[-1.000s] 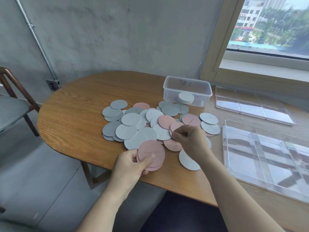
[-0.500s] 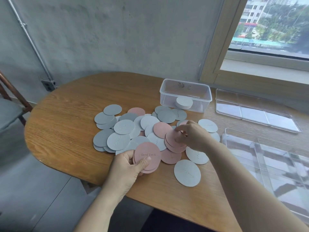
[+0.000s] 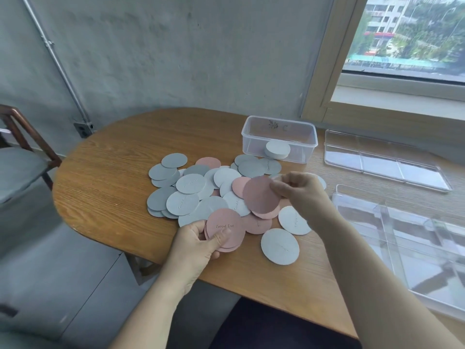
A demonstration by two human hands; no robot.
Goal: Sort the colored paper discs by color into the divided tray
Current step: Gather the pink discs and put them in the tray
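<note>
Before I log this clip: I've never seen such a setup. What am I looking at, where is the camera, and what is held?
No machine here: a person works with bare hands, filmed by a camera worn on their head, looking down. The left hand grips a small stack of pink discs. The right hand pinches a single pink disc in its fingers over the pile. Loose grey and pink discs overlap on the wooden table. Behind them a clear tub holds a white stack. The divided tray at the right shows no discs.

Divided tray cropped by the right edge, chair by the left.
</note>
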